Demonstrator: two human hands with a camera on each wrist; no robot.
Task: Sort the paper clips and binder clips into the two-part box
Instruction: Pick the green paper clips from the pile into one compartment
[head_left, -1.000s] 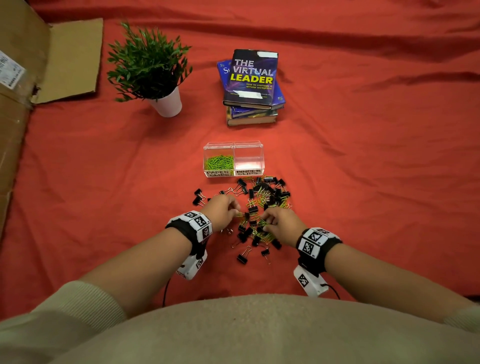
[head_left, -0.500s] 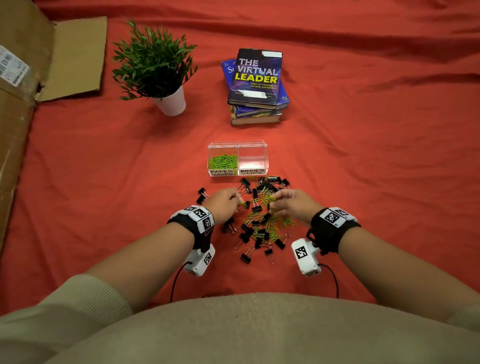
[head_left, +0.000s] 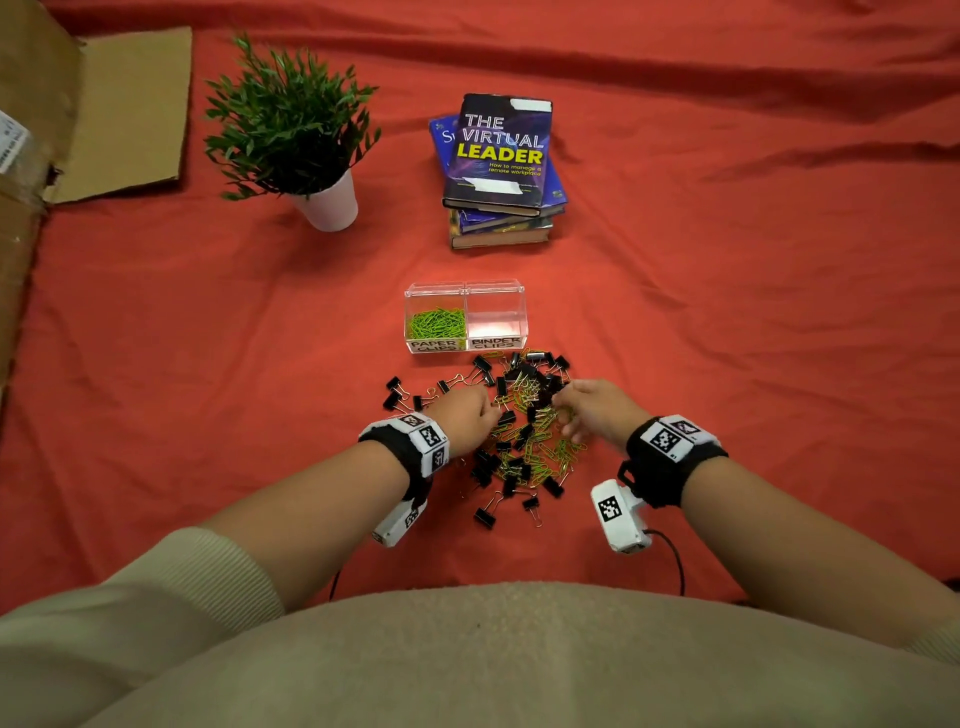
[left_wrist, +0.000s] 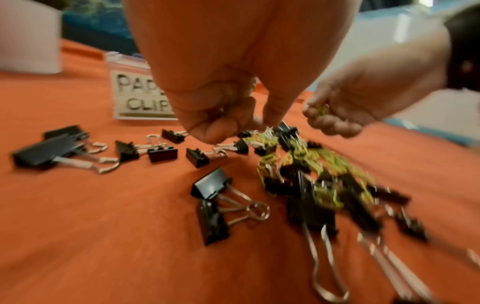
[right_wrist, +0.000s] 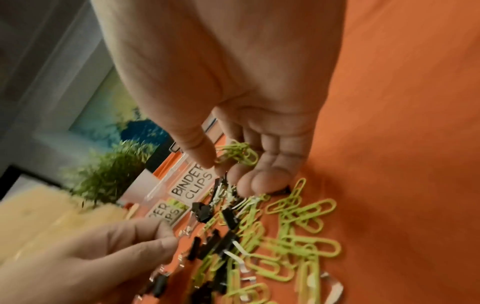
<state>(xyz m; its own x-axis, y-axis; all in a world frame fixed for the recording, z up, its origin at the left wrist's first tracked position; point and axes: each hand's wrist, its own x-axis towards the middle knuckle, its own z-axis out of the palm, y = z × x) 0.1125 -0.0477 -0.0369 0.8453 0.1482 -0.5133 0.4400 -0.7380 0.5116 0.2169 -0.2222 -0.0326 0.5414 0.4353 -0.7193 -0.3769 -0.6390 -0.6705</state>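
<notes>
Up close, the right wrist view shows the right hand (right_wrist: 249, 131) cupping a few green paper clips (right_wrist: 237, 154) between thumb and curled fingers, hidden from the head camera. Its left wrist counterpart shows the left hand (left_wrist: 218, 98) curled, fingertips pinched together over the heap; what it grips I cannot tell. Only the head view shows the whole box (head_left: 465, 318): two parts, green clips in the left, the right bare. Mixed binder clips (head_left: 522, 415) and paper clips lie just before it, too many to count. One plant (head_left: 296, 130), three books (head_left: 501, 156).
</notes>
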